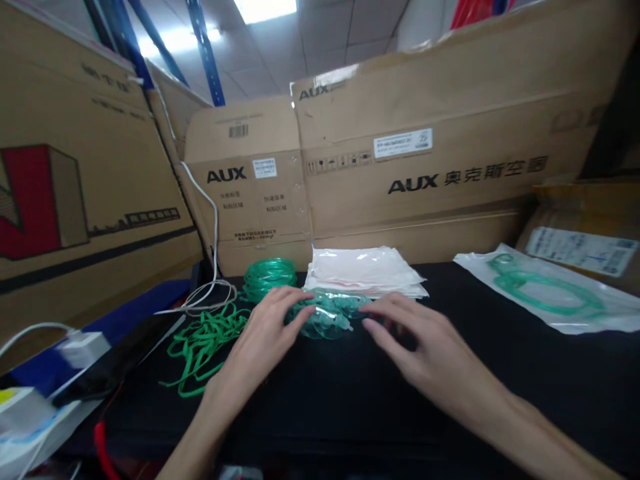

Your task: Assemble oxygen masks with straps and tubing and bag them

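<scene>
A small pile of clear green plastic masks (327, 323) lies on the black table in front of me. My left hand (273, 320) reaches over the pile's left side, its fingertips touching the plastic and the thumb apart from the fingers. At the right end of the pile is my right hand (415, 327), thumb and fingers spread, the fingertips close to the masks. Whether the right fingers touch them, I cannot tell. Behind the left hand sits a coil of green tubing (270, 275). Loose green elastic straps (207, 343) lie tangled left of my left forearm.
White plastic bags (363, 270) are stacked behind the masks. A packed bag with green tubing (550, 290) lies at the right. Large cardboard panels (425, 160) wall the back and left. A white cable (215, 227) and plug adapters (85, 348) are on the left.
</scene>
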The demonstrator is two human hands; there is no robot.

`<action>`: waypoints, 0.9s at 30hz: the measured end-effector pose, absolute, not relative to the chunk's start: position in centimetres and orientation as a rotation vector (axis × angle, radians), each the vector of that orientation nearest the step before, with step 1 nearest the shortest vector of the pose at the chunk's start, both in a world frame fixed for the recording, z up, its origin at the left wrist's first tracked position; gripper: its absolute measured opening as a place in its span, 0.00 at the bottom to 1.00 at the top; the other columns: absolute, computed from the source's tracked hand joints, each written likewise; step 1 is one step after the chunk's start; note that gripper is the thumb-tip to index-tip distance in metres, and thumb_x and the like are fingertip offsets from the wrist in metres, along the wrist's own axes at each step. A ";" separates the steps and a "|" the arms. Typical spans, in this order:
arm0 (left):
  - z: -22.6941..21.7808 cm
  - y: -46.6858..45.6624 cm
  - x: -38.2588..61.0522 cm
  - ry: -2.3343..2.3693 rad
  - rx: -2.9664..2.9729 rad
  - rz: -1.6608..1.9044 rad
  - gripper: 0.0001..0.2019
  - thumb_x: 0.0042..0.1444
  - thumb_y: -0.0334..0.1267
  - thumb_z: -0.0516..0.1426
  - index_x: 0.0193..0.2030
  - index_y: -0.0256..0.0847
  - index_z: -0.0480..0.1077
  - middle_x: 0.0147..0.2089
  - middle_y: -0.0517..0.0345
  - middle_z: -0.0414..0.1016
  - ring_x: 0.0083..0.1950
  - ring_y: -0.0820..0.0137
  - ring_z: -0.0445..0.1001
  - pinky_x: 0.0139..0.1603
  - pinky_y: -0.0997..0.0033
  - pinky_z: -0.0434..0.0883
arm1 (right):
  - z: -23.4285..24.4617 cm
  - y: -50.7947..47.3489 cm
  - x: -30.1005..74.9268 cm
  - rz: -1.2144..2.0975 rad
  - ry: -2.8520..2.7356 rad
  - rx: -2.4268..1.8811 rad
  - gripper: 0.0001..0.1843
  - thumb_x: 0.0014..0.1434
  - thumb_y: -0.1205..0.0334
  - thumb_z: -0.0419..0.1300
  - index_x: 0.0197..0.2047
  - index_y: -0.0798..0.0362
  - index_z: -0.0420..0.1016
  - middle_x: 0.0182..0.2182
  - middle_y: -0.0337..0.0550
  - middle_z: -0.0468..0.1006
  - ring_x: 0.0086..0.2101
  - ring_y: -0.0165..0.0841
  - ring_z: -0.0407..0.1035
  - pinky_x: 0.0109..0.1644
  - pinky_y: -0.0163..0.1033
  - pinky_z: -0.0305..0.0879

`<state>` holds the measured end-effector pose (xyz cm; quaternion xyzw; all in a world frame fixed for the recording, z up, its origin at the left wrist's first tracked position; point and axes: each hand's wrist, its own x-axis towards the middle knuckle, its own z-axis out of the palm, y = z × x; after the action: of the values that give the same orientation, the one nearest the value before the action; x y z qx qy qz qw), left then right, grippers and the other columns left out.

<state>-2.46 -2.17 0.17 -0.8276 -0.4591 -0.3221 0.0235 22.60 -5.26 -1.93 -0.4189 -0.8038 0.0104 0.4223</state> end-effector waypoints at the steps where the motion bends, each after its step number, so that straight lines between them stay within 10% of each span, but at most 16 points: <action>1: 0.0 -1.6 -3.2 -1.435 -2.567 -0.976 0.11 0.68 0.41 0.56 0.52 0.45 0.77 0.53 0.55 0.80 0.57 0.61 0.74 0.63 0.57 0.68 | -2.1 -4.6 21.9 0.055 -2.019 -1.061 0.11 0.68 0.60 0.59 0.51 0.49 0.79 0.47 0.47 0.80 0.46 0.39 0.76 0.55 0.45 0.73; 10: -1.4 0.2 -4.5 -1.450 -2.658 -0.871 0.11 0.68 0.42 0.56 0.52 0.48 0.77 0.54 0.58 0.80 0.58 0.61 0.75 0.64 0.57 0.69 | -4.6 -1.8 17.3 -0.006 -2.192 -1.262 0.18 0.69 0.60 0.57 0.59 0.58 0.72 0.55 0.61 0.74 0.51 0.49 0.74 0.55 0.52 0.73; 27: -2.3 0.4 -5.4 -1.420 -2.708 -0.943 0.14 0.69 0.45 0.54 0.55 0.49 0.76 0.56 0.54 0.78 0.59 0.60 0.73 0.64 0.52 0.68 | -4.1 -3.4 18.6 0.275 -1.915 -1.096 0.14 0.65 0.64 0.62 0.54 0.54 0.73 0.50 0.51 0.80 0.49 0.42 0.76 0.56 0.47 0.71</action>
<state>-5.44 0.37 -2.32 -0.8460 -0.4435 -0.2946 -0.0293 18.60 -3.44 -4.11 -0.4418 -0.7722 0.1109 0.4430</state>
